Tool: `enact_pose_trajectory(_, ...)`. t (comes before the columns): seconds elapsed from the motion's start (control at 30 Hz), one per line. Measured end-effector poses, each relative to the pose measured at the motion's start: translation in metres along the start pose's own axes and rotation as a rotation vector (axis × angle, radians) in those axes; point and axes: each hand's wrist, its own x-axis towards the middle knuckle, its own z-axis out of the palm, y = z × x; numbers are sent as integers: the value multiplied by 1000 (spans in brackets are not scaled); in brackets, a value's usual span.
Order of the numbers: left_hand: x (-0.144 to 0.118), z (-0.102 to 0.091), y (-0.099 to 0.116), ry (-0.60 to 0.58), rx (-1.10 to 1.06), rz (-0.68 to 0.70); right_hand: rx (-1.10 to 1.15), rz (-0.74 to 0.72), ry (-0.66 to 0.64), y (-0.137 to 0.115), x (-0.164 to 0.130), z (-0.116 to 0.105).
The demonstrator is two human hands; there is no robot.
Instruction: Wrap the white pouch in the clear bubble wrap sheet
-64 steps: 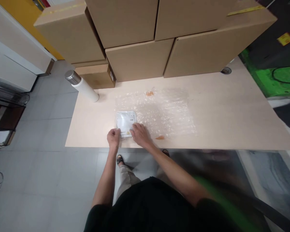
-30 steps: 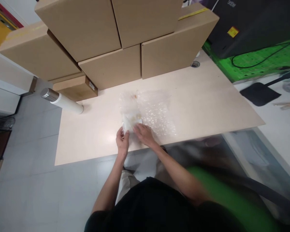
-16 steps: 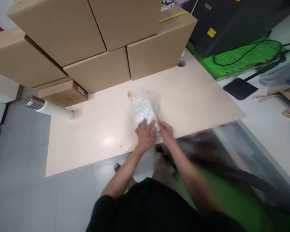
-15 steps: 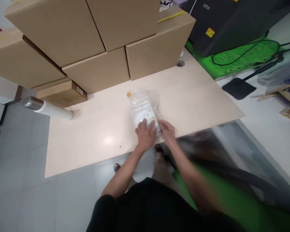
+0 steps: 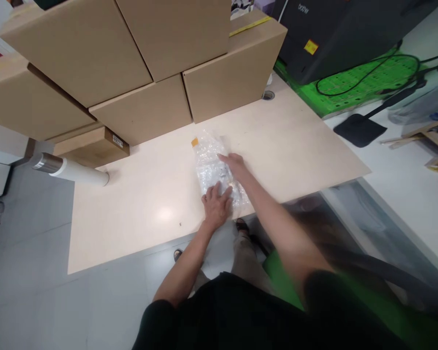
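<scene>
On the pale wooden table (image 5: 138,204), near its front edge, lies a folded bundle of bubble wrap (image 5: 213,167) with a small orange tape tab at its far end. The left hand (image 5: 216,206) presses flat on the bundle's near end, fingers spread, gripping nothing. The right hand (image 5: 233,165) rests farther up along the bundle's right side, fingers extended and touching the wrap. Stacked cardboard boxes (image 5: 149,63) stand behind, and a white tube (image 5: 71,170) with a metal cap lies at the left.
</scene>
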Motion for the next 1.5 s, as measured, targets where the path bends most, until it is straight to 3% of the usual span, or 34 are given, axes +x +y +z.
enact_pose_trajectory(0.13,0,1,-3,23,-50,-17,45,25,-116,-8,3,4)
enact_pose_trajectory(0.33,-1,0,-5,31,-95,7,43,-49,-89,10,-1,-11)
enact_pose_trajectory(0.53,4,-20,-27,-63,-273,64,-293,-210,-88,42,-31,-37)
enact_pose_trajectory(0.67,15,-31,-39,-83,-384,145,-216,-117,-86,28,-22,-24)
enact_pose_trajectory(0.77,21,-33,-38,-110,-339,169,-132,-48,-93,6,-9,-7)
enact_pose_trajectory(0.83,24,-38,-36,-49,-273,122,-70,-24,-130,-6,-10,-1)
enact_pose_trajectory(0.97,31,-70,-40,175,-117,-32,83,-63,-360,-14,-43,-12)
enact_pose_trajectory(1.03,33,-94,-45,109,-158,-34,196,-74,-531,-15,-65,-24)
enact_pose_trajectory(1.1,31,-115,-48,-73,-363,-6,295,-55,-587,-16,-82,-31)
enact_pose_trajectory(1.2,25,-130,-44,-288,-771,-44,390,-17,-493,-18,-94,-27)
enact_pose_trajectory(1.3,21,-123,-39,-251,-1002,-202,367,-31,-376,-16,-88,-14)
enact_pose_trajectory(1.37,22,-110,-39,-184,-1068,-310,239,-124,-268,-8,-81,-17)
enact_pose_trajectory(1.43,24,-94,-46,-122,-1113,-403,28,-284,-116,11,-77,-41)
enact_pose_trajectory(1.5,25,-79,-57,-29,-1153,-505,-205,-425,18,42,-86,-84)
